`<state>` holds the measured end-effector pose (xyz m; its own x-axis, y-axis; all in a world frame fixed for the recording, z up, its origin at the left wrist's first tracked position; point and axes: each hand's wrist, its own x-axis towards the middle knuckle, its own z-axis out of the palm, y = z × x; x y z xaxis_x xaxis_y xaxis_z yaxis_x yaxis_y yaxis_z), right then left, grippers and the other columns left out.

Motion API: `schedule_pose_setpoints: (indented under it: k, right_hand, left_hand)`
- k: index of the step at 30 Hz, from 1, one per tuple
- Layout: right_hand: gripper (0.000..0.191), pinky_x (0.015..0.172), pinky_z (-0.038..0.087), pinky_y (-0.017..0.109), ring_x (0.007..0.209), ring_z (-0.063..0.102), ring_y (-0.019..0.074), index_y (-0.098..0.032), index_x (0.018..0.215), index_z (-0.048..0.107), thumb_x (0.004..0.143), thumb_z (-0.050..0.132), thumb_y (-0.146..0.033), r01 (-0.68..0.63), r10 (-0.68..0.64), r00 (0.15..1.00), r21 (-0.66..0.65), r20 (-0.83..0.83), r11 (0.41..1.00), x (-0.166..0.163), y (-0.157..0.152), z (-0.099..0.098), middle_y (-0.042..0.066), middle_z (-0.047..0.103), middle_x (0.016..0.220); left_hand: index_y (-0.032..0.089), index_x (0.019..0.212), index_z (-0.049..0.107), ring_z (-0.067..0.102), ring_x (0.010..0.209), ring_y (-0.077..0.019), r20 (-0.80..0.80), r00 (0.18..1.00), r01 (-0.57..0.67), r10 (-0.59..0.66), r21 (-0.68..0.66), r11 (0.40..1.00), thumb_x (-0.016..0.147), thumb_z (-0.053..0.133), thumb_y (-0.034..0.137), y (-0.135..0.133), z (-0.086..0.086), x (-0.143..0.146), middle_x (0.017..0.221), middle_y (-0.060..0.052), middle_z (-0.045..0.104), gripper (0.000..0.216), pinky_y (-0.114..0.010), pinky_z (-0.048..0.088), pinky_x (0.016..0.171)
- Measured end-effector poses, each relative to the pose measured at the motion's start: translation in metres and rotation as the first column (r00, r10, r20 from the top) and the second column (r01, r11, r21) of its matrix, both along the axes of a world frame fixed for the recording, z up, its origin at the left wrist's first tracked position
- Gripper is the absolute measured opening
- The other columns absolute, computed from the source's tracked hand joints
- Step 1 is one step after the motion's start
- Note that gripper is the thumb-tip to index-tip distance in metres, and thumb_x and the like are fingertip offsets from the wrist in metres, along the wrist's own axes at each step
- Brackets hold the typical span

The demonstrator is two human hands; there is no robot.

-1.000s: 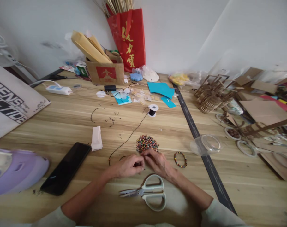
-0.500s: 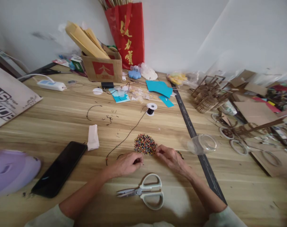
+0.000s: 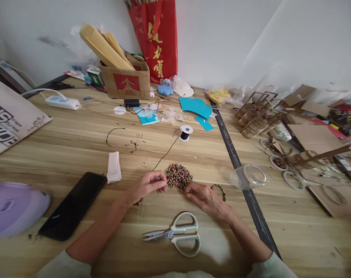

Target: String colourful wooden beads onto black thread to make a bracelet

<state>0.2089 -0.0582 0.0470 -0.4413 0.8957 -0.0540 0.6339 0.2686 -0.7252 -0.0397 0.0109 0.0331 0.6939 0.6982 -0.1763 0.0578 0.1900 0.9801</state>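
A pile of small multicoloured beads [image 3: 178, 176] lies on the wooden table between my hands. My left hand [image 3: 150, 186] is closed at the pile's left edge, its curled fingers hiding whatever they hold. A black cord [image 3: 167, 154] runs from a white spool [image 3: 185, 133] down behind that hand. Under the left wrist a few strung beads [image 3: 139, 201] peek out. My right hand [image 3: 203, 196] has its fingertips pinched together against the lower right of the pile; anything between them is too small to make out. Just right of it rests a curved string of beads [image 3: 221, 190].
Scissors [image 3: 175, 233] with pale handles lie partly spread in front of me. Left are a black phone [image 3: 73, 206], a folded white tissue [image 3: 114, 166] and a purple object [image 3: 16, 210]. A clear plastic jar [image 3: 249, 177] lies at right. Blue paper [image 3: 195, 106] is further back.
My left hand has moved up and left to the pile's left edge, now covering part of the cord. My right hand has shifted slightly left and down, uncovering more of the bead string.
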Motion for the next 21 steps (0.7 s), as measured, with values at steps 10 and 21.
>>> schedule_pose_setpoints:
  k: [10,21]
  right_hand:
    - [0.011,0.063,0.041,0.022,0.07,0.056,0.0134,-0.019,0.09,0.057,0.096,0.048,-0.022,-0.014,0.019,0.997,0.054,-0.08,0.998,-0.006,0.001,-0.007,0.002,0.062,0.081]
    - [0.009,0.063,0.044,0.024,0.073,0.055,0.0147,-0.019,0.089,0.056,0.094,0.049,-0.021,0.029,0.057,0.953,0.276,-0.299,0.961,-0.034,-0.001,-0.037,0.004,0.059,0.081]
  left_hand:
    - [0.015,0.075,0.054,0.053,0.059,-0.0115,-0.049,0.999,-0.013,0.017,0.074,0.997,0.085,0.061,0.039,-0.016,0.057,-0.04,0.068,-0.002,0.063,0.026,-0.023,0.043,0.057]
    - [0.016,0.075,0.058,0.057,0.067,-0.0128,-0.225,0.967,0.182,-0.119,0.283,0.942,0.086,0.054,0.024,-0.025,0.058,-0.026,0.07,0.0,0.063,0.015,-0.023,0.043,0.065]
